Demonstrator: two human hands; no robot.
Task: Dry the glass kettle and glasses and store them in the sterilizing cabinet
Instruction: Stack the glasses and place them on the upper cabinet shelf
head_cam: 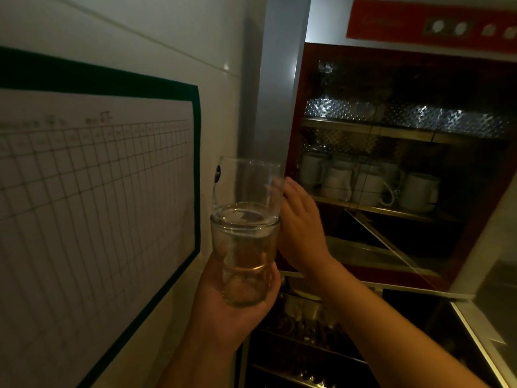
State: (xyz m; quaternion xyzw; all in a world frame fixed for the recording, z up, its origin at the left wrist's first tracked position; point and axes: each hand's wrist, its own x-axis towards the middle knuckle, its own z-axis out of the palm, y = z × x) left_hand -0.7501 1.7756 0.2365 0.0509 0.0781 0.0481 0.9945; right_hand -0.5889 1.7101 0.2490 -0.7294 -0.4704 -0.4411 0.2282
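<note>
Two glasses are in view, stacked: the upper glass (249,186) sits in the mouth of the lower glass (243,264). Two hands are visible, the left hand (237,312) and the right hand (300,228). In the cabinet (282,107) I count about six white mugs (366,183) on the middle shelf (372,210), at its left and front edge; some overlap, so the number is not sure. The red panel (391,22) at the top edge carries four round knobs or lights (460,28). One chart (92,197) hangs on the wall (140,29).
</note>
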